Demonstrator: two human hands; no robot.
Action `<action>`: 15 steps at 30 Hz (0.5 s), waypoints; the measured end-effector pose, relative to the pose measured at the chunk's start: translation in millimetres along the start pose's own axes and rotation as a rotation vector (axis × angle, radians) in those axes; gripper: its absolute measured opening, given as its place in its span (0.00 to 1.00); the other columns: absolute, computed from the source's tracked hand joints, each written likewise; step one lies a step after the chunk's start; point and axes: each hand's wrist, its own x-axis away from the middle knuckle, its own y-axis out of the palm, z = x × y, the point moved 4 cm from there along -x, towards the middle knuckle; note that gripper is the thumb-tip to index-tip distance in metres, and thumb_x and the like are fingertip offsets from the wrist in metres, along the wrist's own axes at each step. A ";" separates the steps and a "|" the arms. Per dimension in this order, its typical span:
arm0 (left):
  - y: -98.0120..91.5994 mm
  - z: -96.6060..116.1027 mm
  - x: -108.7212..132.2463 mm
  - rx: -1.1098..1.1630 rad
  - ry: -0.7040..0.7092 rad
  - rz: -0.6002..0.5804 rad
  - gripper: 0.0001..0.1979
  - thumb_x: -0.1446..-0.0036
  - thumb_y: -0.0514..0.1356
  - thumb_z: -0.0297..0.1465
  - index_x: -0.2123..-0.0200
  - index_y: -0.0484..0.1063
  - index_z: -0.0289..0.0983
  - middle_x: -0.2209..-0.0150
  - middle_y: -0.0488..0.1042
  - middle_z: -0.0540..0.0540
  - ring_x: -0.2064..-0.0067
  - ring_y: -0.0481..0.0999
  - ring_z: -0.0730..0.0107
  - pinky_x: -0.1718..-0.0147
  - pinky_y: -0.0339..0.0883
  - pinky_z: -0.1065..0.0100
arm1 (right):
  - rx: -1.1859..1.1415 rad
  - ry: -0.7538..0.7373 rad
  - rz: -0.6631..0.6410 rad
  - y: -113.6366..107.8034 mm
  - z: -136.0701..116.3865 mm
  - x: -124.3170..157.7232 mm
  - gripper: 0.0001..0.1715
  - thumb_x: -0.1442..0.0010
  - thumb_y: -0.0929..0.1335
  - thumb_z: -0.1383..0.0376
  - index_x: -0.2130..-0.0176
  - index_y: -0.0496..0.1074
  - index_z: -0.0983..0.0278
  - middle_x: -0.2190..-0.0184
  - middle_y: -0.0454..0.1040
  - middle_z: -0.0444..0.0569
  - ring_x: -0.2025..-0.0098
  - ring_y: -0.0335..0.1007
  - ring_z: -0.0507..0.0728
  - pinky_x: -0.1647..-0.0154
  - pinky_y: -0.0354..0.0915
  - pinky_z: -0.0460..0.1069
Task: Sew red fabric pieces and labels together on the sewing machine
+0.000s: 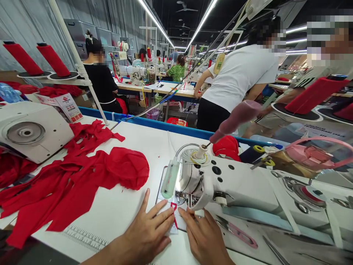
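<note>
My left hand [149, 232] lies flat on the white table, fingers stretched toward a small red fabric strip [174, 213] under the needle of the white sewing machine [220, 184]. My right hand [202, 235] rests beside it, its fingertips pressing a small white piece with the red strip at the presser foot. A pile of red fabric pieces [74, 180] lies to the left of my left hand.
Another sewing machine [30, 129] stands at the left. Red thread cones [52, 60] sit on a stand. Pink-handled snips [239, 233] lie right of my right hand. Other people work at tables behind; one in a white shirt [239, 77] bends nearby.
</note>
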 end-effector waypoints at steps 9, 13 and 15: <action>-7.0 -9.2 -15.4 -0.019 0.021 -0.103 0.21 0.33 0.56 0.39 0.41 0.66 0.37 0.41 0.72 0.43 0.40 0.70 0.54 0.34 0.21 0.36 | -0.028 0.038 0.051 2.5 3.1 0.9 0.20 0.36 0.60 0.75 0.49 0.72 0.64 0.67 0.71 0.52 0.63 0.69 0.60 0.60 0.70 0.54; -10.6 -10.9 -20.8 -0.021 0.016 -0.110 0.22 0.33 0.55 0.38 0.40 0.65 0.36 0.42 0.73 0.43 0.42 0.71 0.53 0.34 0.22 0.36 | -0.068 0.067 0.030 1.5 3.1 -2.3 0.20 0.36 0.60 0.75 0.49 0.72 0.64 0.69 0.71 0.50 0.64 0.70 0.60 0.64 0.68 0.53; -10.1 -12.0 -21.8 -0.006 0.004 -0.106 0.22 0.33 0.56 0.39 0.40 0.65 0.37 0.43 0.74 0.44 0.43 0.72 0.54 0.34 0.21 0.37 | -0.074 0.075 0.031 0.1 2.8 -4.2 0.20 0.35 0.59 0.75 0.50 0.72 0.63 0.71 0.71 0.49 0.65 0.70 0.59 0.64 0.68 0.53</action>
